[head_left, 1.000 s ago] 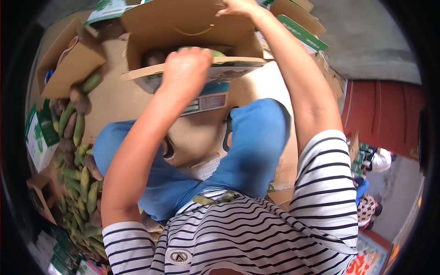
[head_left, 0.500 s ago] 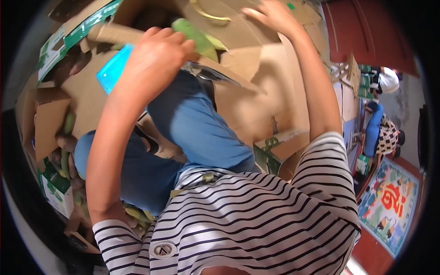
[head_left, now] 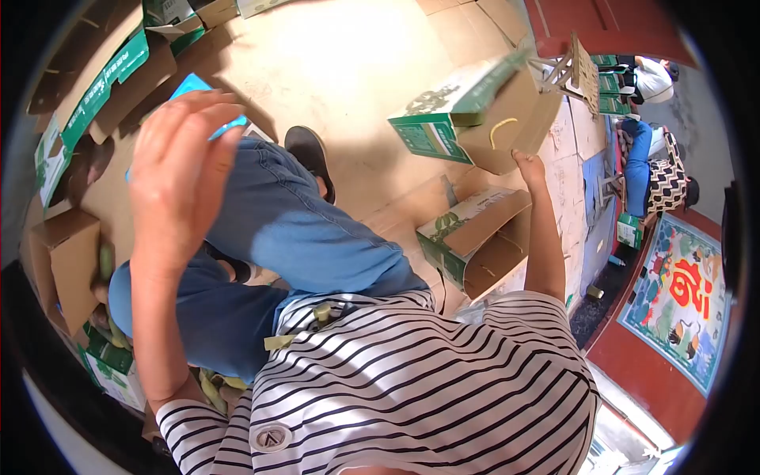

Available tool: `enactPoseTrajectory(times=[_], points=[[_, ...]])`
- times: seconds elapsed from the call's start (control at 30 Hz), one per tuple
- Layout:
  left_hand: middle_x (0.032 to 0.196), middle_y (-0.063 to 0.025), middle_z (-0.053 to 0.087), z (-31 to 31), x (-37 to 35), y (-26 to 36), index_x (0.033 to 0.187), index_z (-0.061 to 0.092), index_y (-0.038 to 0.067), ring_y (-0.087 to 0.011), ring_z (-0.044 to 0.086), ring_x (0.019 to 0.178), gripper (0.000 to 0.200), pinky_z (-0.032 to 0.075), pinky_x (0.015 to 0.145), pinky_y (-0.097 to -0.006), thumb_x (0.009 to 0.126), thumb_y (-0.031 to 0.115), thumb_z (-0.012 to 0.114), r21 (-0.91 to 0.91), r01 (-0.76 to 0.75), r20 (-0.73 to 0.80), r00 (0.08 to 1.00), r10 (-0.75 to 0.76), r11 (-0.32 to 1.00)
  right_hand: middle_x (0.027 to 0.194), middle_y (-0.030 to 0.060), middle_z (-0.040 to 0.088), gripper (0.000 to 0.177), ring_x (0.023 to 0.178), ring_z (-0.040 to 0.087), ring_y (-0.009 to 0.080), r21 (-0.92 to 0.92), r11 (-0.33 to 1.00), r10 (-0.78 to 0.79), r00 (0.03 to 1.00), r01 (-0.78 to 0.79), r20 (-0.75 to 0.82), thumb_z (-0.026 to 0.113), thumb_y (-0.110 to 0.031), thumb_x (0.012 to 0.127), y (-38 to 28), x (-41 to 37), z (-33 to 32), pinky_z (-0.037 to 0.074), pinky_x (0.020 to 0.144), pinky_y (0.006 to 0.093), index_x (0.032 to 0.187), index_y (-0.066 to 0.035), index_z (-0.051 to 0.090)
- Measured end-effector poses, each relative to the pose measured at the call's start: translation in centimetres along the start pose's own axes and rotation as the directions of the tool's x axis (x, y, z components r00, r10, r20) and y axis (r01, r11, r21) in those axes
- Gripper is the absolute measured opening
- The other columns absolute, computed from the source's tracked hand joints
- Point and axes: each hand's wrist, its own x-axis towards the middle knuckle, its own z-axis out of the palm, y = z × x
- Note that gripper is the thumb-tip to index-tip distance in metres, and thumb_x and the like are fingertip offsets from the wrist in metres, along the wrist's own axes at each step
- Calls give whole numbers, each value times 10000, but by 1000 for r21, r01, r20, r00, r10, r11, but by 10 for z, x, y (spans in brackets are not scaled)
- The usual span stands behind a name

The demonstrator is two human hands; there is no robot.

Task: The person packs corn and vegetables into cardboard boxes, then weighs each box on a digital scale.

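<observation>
My right hand [head_left: 529,168] is closed on the lower edge of a cardboard box [head_left: 431,127], which it holds out to the right. The box has green and white printed sides, a brown side and a yellow cord loop [head_left: 503,131]. My left hand [head_left: 184,150] is raised over my knee, with its fingers bent and the thumb apart. A bright blue flat item [head_left: 190,85] lies behind this hand and shows in the gap by the thumb; I see no grip on it.
A second printed carton [head_left: 475,237] stands open beside my right hip. Cartons [head_left: 75,269] and long green vegetables [head_left: 107,261] lie at the left. Two people [head_left: 653,79] are at the far right, near a wooden stool [head_left: 582,75] and a colourful mat [head_left: 677,293].
The box has moved from in front of my legs to the right, held by my right hand. My left hand has come off the cardboard and moved left, over the blue item.
</observation>
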Motion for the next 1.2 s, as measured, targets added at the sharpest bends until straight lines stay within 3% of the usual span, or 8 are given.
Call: enactPoseTrajectory(times=[0.3, 0.4, 0.6, 0.73, 0.77, 0.9, 1.03, 1.2], points=[[945, -128, 646, 10, -36, -40, 954, 621, -6, -262, 625, 895, 106, 477, 799, -334, 849, -4, 606, -64, 277, 38, 961, -275, 959, 513, 22, 483, 390, 382, 406, 145, 321, 908, 296, 954, -269, -38, 669, -421, 784, 115, -63, 5, 314, 383, 315, 638, -71, 580], [977, -126, 643, 6, -40, -43, 982, 618, -12, -252, 626, 921, 125, 474, 826, -324, 859, -3, 600, -36, 287, 94, 955, -282, 957, 510, 9, 470, 370, 370, 381, 132, 112, 916, 394, 918, -386, -55, 670, -418, 792, 159, -78, 8, 306, 365, 303, 716, -65, 589], [915, -124, 647, 5, -49, -45, 899, 622, 10, -297, 619, 860, 116, 485, 764, -364, 792, 27, 662, -10, 277, 8, 961, -277, 961, 582, 22, 525, 413, 454, 449, 127, 279, 883, 367, 926, -378, 94, 677, -472, 777, 149, -94, -10, 340, 423, 294, 783, -63, 614], [881, -131, 620, -5, -56, -49, 916, 606, 18, -310, 595, 841, 187, 467, 759, -393, 758, 69, 694, 35, 303, 24, 952, -304, 952, 673, 153, 633, 557, 635, 586, 284, 119, 928, 373, 872, -354, -316, 544, -535, 819, 227, -33, -48, 450, 614, 434, 747, 5, 658], [879, -131, 611, -6, -57, -50, 920, 604, 18, -310, 587, 850, 205, 461, 769, -396, 751, 83, 699, 65, 305, 45, 950, -308, 950, 724, 163, 650, 545, 692, 610, 324, -51, 925, 269, 742, -377, -614, 526, -517, 834, 153, -50, -73, 468, 663, 452, 782, 10, 654], [983, -135, 597, -3, -62, -54, 976, 595, 16, -313, 563, 959, 283, 437, 850, -410, 739, 114, 714, 156, 334, 145, 923, -356, 930, 904, 168, 656, 309, 821, 622, 322, -77, 987, -152, 694, 139, -704, 507, -286, 910, 25, 5, -95, 479, 773, 390, 966, -14, 642], [995, -129, 587, 0, -69, -55, 973, 595, 26, -312, 557, 971, 299, 429, 870, -416, 724, 133, 721, 179, 336, 223, 902, -371, 925, 1001, 185, 646, 264, 932, 623, 323, -100, 854, -500, 755, 510, -424, 501, -234, 931, -197, 15, -54, 469, 833, 372, 1033, -20, 616], [965, -132, 590, 0, -80, -60, 945, 594, 23, -305, 563, 949, 297, 435, 860, -412, 707, 141, 727, 208, 355, 230, 888, -398, 912, 1009, 127, 630, 212, 959, 589, 311, -225, 546, -837, 511, 807, -197, 577, -218, 859, -402, 32, 7, 474, 822, 410, 1010, -79, 629]])
